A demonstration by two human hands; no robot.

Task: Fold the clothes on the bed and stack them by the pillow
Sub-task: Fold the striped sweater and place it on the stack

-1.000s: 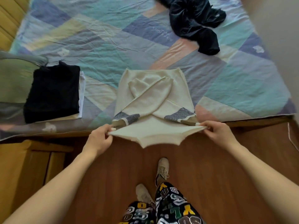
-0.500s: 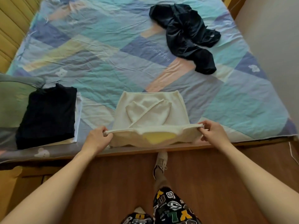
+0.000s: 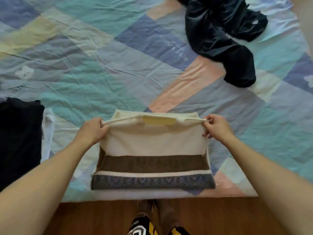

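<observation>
Both hands, left (image 3: 92, 130) and right (image 3: 217, 128), pinched the cream sweater's (image 3: 152, 143) far corners near the bed (image 3: 101, 61) edge; dark folded stack (image 3: 18, 138) sat left, probably two items.

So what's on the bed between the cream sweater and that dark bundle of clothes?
Only bare patchwork bedsheet, wrinkled, lies between the cream sweater and the crumpled dark clothes, as the head view shows.

The sweater (image 3: 153, 145) is cream with a brown band and a grey-blue patterned band. The bedsheet (image 3: 88, 61) is patchwork teal, blue, pink and pale yellow. Near its far right corner lies a dark navy garment (image 3: 220, 31); at its left edge, a black folded garment (image 3: 18, 138).
</observation>
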